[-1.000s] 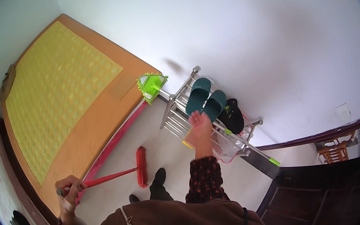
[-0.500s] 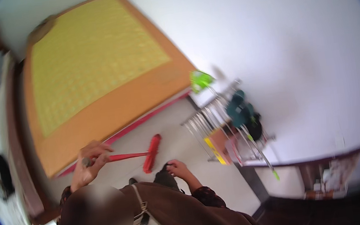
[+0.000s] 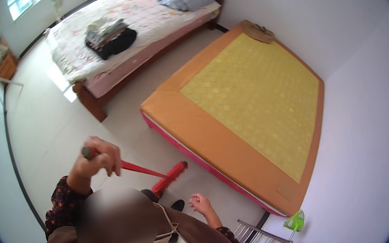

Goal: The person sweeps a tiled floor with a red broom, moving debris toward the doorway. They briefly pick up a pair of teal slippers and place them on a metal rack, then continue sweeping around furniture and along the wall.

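My left grip (image 3: 99, 158) was clamped around the red broom (image 3: 137, 168) near its upper end; the bristled head (image 3: 171, 177) sat below and rightward of it, near the orange-edged bed (image 3: 168, 107). My right grip (image 3: 201, 204) hung empty, loosely parted.

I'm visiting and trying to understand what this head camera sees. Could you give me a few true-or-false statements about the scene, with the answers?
1. The left hand holds the red broom. True.
2. The right hand also grips the red broom. False: the right hand is apart from it, and nothing shows in it.
3. The cloth pile lies on the floor. False: the cloth pile lies on the white bed.
4. The green mop head is near a corner of the orange bed. True.
5. The metal rack stands between the two beds. False: the metal rack is near the green mop head.
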The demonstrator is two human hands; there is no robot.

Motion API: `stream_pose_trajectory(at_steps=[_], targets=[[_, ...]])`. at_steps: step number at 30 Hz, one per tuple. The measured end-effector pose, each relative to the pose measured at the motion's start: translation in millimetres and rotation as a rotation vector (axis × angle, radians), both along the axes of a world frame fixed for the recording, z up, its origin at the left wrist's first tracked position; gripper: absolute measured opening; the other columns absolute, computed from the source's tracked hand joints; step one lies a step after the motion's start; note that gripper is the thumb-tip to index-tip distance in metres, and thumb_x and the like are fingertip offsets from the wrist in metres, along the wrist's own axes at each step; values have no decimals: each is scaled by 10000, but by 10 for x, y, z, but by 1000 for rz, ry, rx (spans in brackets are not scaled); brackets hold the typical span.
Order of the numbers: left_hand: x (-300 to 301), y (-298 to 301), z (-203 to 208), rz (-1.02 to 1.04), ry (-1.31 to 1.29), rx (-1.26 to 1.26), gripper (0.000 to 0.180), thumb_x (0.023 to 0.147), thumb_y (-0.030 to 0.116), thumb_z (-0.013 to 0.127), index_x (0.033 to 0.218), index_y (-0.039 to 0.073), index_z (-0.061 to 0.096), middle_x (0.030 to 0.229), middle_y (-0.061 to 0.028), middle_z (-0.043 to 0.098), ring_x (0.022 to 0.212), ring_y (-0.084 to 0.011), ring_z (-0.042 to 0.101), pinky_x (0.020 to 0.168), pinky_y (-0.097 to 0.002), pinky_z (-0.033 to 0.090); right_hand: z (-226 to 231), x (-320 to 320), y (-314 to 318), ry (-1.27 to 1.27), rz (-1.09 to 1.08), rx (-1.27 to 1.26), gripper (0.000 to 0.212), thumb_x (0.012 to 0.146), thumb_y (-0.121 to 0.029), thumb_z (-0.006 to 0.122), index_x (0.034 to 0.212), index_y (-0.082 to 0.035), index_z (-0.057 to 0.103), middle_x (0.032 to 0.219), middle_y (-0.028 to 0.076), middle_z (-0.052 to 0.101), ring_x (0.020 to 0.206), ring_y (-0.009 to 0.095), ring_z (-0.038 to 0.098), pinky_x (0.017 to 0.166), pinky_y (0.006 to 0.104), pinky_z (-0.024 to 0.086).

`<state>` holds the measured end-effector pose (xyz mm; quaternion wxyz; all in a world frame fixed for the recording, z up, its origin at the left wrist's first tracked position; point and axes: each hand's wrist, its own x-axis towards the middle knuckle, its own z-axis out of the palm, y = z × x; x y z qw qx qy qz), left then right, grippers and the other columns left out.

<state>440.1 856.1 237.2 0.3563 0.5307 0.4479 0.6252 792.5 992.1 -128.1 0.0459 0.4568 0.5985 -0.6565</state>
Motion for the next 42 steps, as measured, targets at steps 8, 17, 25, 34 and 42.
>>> stream_pose_trajectory(at_steps=[8,17,25,34,42], targets=[[-1175,-1401,338,718,129,235,553,999,405,459,543,98,399,497,-64,472,353,-92,353,354,-233,289,647,-2171,-25,108,471,-67,377,900,-231,618,1217,-35,559,939,81,678,782,129,646,623,277,528],[-2619,-1156,178,1088,157,184,554,992,410,476,556,86,365,602,-73,527,429,-68,321,398,-225,246,1197,-4684,-382,248,654,-415,436,924,-230,605,1301,-48,484,1049,78,656,852,123,631,677,263,521],[-3840,194,268,1124,-5,213,471,985,384,507,700,11,535,658,-46,537,518,-69,392,511,-214,306,1707,-6507,-3,606,433,715,696,789,-190,726,1377,-61,377,1260,189,543,953,313,618,796,390,531],[-5017,1820,372,906,-70,124,464,991,367,488,639,79,393,731,-103,551,532,-119,439,523,-248,357,1474,-8229,1630,405,597,1029,346,712,-185,758,985,-119,557,974,87,614,847,345,602,698,438,528],[-6464,2919,342,301,-80,145,416,879,298,673,589,72,477,635,-130,600,521,-177,533,505,-293,438,1314,-9310,3031,507,494,993,312,721,-106,695,988,-142,536,885,81,624,834,333,620,699,449,524]])
